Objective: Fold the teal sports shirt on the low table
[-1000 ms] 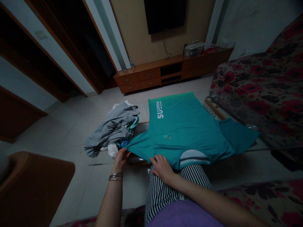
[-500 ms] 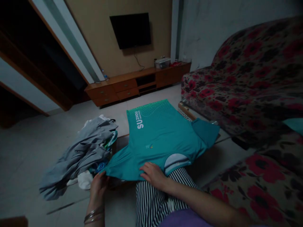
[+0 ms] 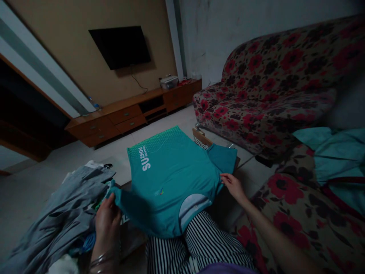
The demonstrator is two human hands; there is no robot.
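Note:
A teal T-shirt (image 3: 168, 179) with white "SUZHOU" lettering lies spread flat on a low table, collar toward me, over my striped trousers (image 3: 199, 243). My left hand (image 3: 107, 219) is closed on the shirt's left sleeve. My right hand (image 3: 232, 184) reaches to the shirt's right sleeve, its fingers pinching the edge of the cloth.
A heap of grey clothes (image 3: 59, 217) lies left of the shirt. A floral sofa (image 3: 265, 99) runs along the right, with teal garments (image 3: 333, 156) on its seat. A wooden TV cabinet (image 3: 128, 114) and a wall television (image 3: 119, 45) stand at the back.
My right hand left the shirt's collar area and moved out to the right sleeve. My left hand kept hold of the left sleeve. The view swung to the right.

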